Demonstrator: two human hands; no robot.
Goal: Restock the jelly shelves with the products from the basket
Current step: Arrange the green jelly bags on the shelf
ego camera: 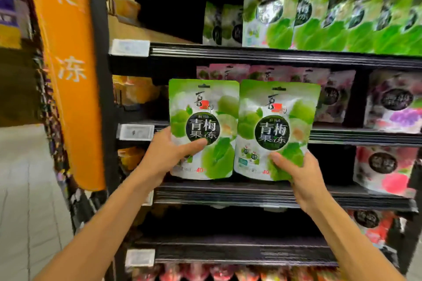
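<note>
Up in front of the shelves (251,191), the left hand (170,155) grips one green jelly pouch (203,107) by its lower edge, while the right hand (299,173) grips a second green pouch (277,112); the two pouches are upright, side by side and touching.

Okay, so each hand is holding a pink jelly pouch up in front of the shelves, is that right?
Not pink: both pouches are green. The head view shows the left hand holding the left green pouch and the right hand holding the right green pouch, up in front of the shelves.
</note>
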